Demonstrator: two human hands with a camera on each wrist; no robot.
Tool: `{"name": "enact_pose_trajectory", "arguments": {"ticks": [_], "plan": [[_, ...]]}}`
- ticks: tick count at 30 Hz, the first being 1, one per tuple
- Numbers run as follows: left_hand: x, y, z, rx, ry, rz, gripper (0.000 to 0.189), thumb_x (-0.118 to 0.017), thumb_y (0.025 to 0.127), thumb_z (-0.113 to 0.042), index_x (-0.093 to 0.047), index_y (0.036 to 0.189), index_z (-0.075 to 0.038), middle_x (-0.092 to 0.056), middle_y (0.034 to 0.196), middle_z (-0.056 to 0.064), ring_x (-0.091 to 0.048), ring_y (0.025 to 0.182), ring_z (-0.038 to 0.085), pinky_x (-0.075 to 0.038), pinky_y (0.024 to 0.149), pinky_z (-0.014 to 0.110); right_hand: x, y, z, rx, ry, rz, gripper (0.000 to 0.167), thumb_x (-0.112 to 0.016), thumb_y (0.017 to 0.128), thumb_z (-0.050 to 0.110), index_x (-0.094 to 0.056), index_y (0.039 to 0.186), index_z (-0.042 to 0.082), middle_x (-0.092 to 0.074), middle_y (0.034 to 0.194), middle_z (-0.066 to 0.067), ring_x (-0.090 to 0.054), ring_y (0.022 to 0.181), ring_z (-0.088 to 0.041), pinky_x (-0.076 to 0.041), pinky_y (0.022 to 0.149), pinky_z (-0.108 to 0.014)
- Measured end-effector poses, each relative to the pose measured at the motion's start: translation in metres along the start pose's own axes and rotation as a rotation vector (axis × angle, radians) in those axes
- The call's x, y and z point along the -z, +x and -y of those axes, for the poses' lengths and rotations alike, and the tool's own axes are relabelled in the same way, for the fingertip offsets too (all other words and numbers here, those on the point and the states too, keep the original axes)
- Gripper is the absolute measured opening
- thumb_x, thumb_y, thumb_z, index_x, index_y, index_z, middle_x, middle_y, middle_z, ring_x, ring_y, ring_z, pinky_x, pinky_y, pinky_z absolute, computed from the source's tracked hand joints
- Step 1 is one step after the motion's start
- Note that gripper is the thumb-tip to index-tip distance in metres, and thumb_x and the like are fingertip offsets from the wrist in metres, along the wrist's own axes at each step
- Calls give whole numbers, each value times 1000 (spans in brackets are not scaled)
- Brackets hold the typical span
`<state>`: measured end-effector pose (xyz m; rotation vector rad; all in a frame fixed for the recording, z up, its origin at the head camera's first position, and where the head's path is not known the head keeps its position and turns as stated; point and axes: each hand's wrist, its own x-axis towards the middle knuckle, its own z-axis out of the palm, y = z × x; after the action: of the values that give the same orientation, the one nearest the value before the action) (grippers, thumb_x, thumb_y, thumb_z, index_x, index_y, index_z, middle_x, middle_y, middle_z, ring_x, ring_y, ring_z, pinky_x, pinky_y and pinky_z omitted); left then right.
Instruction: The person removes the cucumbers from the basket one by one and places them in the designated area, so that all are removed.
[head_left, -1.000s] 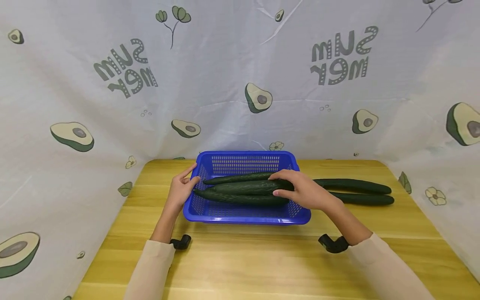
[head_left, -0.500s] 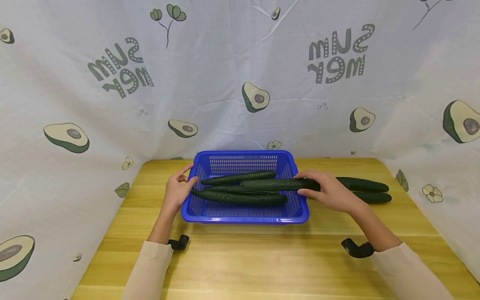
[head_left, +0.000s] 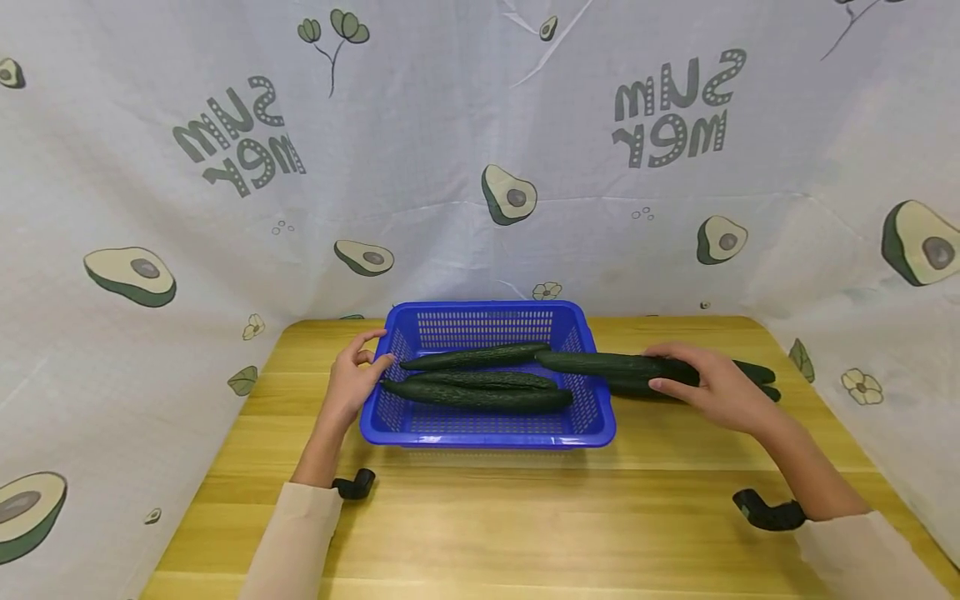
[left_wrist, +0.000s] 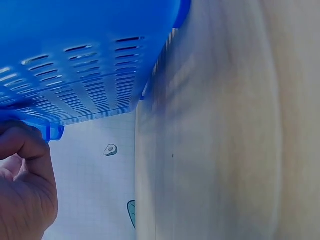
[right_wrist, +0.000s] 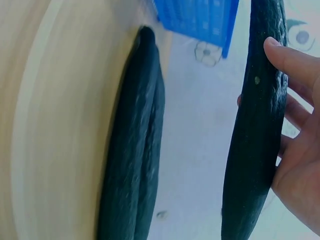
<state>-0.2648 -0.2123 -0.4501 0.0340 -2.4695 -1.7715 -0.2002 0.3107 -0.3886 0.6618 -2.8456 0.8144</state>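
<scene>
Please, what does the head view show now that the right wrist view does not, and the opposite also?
Only the head view: the left hand at the left rim of the blue basket, and the three cucumbers lying inside it.

Only the right wrist view: a pale spot on the held cucumber, and the gap between it and the two cucumbers on the table.

Both: the right hand gripping that cucumber, the basket at least partly, the table pair, the table and the printed cloth.

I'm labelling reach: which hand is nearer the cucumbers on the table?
Right hand, holding another cucumber above the lower cucumbers; the left hand is at the opposite end of the basket.
</scene>
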Motion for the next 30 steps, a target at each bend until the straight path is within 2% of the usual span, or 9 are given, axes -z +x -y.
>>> {"name": "enact_pose_trajectory", "arguments": {"ticks": [10,14,17,22,23,24,26,29,30], "plan": [[-2,0,-2,12,-68,19,46,-69,98,-18,-58,142,-22,-51,69,-3,-51,52,9,-51,51,25,15,-29,-37,-59,-32,-45,45,-72,98,22,-60,140,11,-59,141,-21,-50,127,-44,-44,93,-60],[-3,1,-2,24,-90,13,47,-69,98,-16,-58,143,-21,-53,68,-1,-54,52,10,-53,51,25,18,-37,-56,-58,-54,-55,44,-74,96,20,-62,137,14,-60,140,-20,-51,123,-40,-44,98,-25],[-1,0,-8,49,-95,26,50,-68,98,-13,-55,146,-17,-55,70,2,-57,53,12,-56,53,27,16,-40,-68,-56,-57,-58,43,-75,95,20,-63,135,15,-61,139,-20,-50,121,-38,-33,85,-6],[1,-10,-32,61,-107,56,52,-65,97,-7,-52,147,-9,-55,70,7,-59,53,15,-57,54,28,13,-46,-78,-113,-43,-35,44,-75,95,22,-62,137,15,-57,143,-25,-55,117,-40,-40,80,-15],[2,-12,-35,55,-111,59,52,-66,97,-7,-52,147,-9,-54,69,6,-58,53,14,-57,54,27,12,-47,-81,-122,-40,-34,45,-75,95,22,-62,138,15,-57,143,-26,-58,114,-30,-40,79,-14],[2,-13,-35,54,-117,61,52,-66,97,-7,-52,147,-9,-54,69,5,-58,52,14,-56,54,27,12,-47,-82,-127,-36,-31,45,-75,96,21,-61,138,15,-56,143,-27,-61,100,-24,-41,74,-16],[1,-13,-35,56,-120,61,52,-66,97,-7,-52,147,-8,-54,68,4,-57,52,14,-56,54,27,11,-49,-87,-120,-30,-31,45,-75,95,20,-61,138,14,-56,142,-28,-52,71,-10,-37,67,-16],[2,-14,-35,63,-121,61,52,-66,97,-7,-52,148,-9,-54,69,6,-57,52,15,-57,54,27,8,-50,-95,-100,-51,-42,44,-76,94,20,-63,135,15,-60,138,-25,-50,73,-3,-37,68,-16],[2,-14,-36,64,-121,61,52,-65,97,-7,-52,148,-8,-55,70,7,-58,53,15,-57,54,28,6,-51,-98,-93,-54,-42,44,-77,93,19,-64,134,16,-61,137,-24,-53,74,-10,-37,69,-16]]}}
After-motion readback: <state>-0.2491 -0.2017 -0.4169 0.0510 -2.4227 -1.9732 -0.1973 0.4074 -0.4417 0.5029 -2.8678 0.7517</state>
